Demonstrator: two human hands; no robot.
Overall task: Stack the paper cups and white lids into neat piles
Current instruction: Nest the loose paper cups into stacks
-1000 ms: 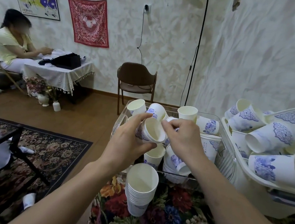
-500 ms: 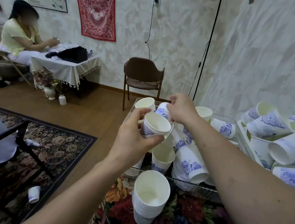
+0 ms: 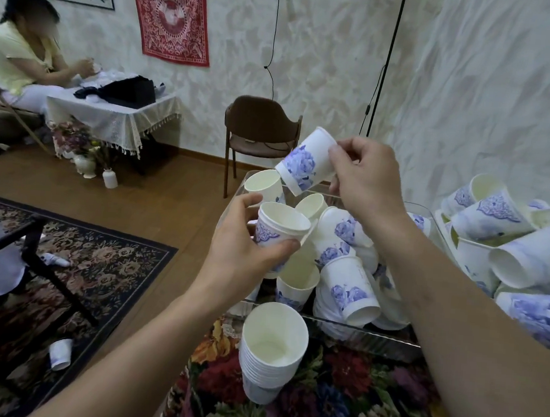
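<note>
Floral tablecloth (image 3: 343,404) bears a cup-filled clear tray (image 3: 372,333); each hand's fingers (image 3: 340,154) grip one cup (image 3: 306,161).

Single head-worn wide-angle view, looking forward and down from close above the counter (image 3: 332,409). Both forearms enter from the near edge, with the hands at centre frame. The clear bin (image 3: 356,328) of cups lies just beyond; the far wall and the floor at left fill the upper frame.

Both forearms (image 3: 141,356) bare; no sleeves visible, prob.
</note>
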